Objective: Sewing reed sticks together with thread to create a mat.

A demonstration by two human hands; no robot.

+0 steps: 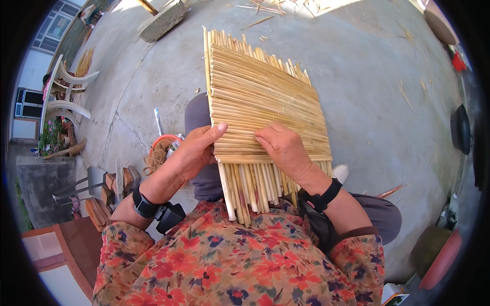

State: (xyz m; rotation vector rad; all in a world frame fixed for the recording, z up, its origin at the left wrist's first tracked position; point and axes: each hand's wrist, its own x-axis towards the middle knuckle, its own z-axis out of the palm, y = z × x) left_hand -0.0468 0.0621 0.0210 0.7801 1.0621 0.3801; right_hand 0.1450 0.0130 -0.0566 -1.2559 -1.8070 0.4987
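Observation:
Across my lap lies a mat of pale straw-coloured stalks [265,102]. Its upper layer runs crosswise, and a lower layer of stalks [250,183] sticks out toward my body and at the far edge. My left hand [196,148] grips the mat's left edge, thumb on top and fingers out of sight beneath. Over the near part of the mat, my right hand [286,148] is closed, thumb and fingers pinched together against the stalks. Whatever it pinches, if anything, is hidden. Black bands circle both wrists.
Left of my knee stands an orange-rimmed container [166,137] with brown fibre. Split firewood [122,183] and a concrete block [46,183] are farther left. A white plastic chair [69,94] lies tipped; a stone block [163,21] rests ahead. Basins [441,260] line the right.

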